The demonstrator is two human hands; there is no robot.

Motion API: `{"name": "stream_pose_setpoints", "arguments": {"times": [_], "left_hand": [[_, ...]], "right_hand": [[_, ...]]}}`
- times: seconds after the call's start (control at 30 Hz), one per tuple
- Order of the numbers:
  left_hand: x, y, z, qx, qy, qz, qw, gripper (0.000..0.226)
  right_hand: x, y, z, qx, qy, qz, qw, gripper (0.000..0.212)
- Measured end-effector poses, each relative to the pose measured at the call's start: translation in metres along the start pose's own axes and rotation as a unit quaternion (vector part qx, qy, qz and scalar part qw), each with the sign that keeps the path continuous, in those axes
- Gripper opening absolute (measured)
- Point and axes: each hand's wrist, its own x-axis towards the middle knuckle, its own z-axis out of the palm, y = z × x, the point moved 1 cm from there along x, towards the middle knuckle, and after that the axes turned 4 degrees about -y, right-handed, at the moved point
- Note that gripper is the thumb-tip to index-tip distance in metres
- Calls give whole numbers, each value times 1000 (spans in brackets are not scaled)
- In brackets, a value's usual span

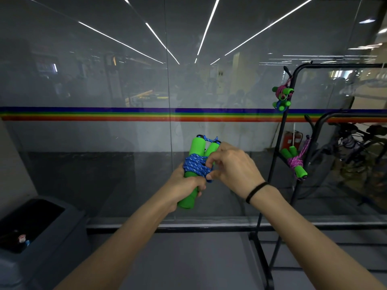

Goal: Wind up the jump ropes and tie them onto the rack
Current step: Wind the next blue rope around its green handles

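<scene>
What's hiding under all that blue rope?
Two green foam handles, side by side. Their middles are covered by the blue rope; the left hand grips and hides more; the right hand pinches the rope.

Grey bin point(69, 237) near rainbow-striped glass wall point(83, 80)

You are standing in a corridor of an office-type building. A tall glass partition wall point(104, 80) banded by a rainbow-coloured stripe point(83, 114) faces you, and long white ceiling light strips point(207, 28) show in it. Behind the glass sit red fire extinguishers point(290, 141) and what look like dark bicycles point(356, 139). On your side stand a black metal tube rack point(280, 143) and a grey plastic waste bin point(48, 243).
</scene>
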Motion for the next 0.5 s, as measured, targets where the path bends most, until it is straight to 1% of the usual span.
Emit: {"name": "stream_pose_setpoints", "arguments": {"times": [0.13, 0.23, 0.33, 0.43, 0.5], "left_hand": [[5, -2, -1, -35, -5, -12, 999, 52], [5, -2, -3, -37, -17, -16, 999, 39], [3, -3, -5, -28, -20, -20, 999, 32], [2, -3, -8, -16, -26, -31, 999, 31], [1, -3, -8, -6, -32, -40, 999, 27]], "right_hand": [[-2, -1, 11, 5, 7, -44, 999, 13], [-6, 2, 17, 38, 20, -74, 996, 12], [-11, 3, 20, 46, 31, -96, 994, 12], [-13, 4, 18, 36, 45, -91, 994, 13], [-13, 4, 17, 54, 26, -87, 994, 13]]}}
